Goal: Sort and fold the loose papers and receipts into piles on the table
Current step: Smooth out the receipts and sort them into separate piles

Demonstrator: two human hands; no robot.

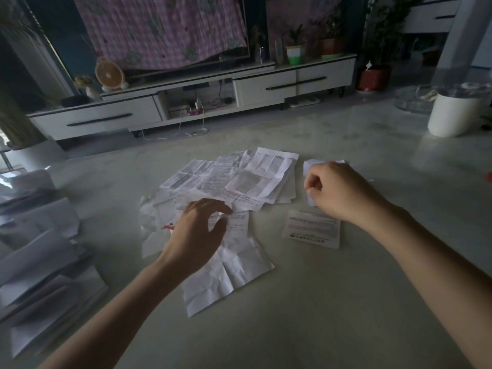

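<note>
Print blurred, unreadable. Stacks [40, 262] at table [319, 302] left edge dim, cut off by frame. Slip [312, 165] mostly hidden under right hand [332, 190]; only its ends show. Papers [239, 177] fanned mid-table, long axes toward far edge, tilted right. Sheet [234, 272] nearer near edge, long axis diagonal, partly under left hand [197, 230]. Receipt [311, 229] flat, long axis across table. Left thumb and forefinger narrowly apart over papers; hold cannot be told. Right fingers curled round slip.
</note>
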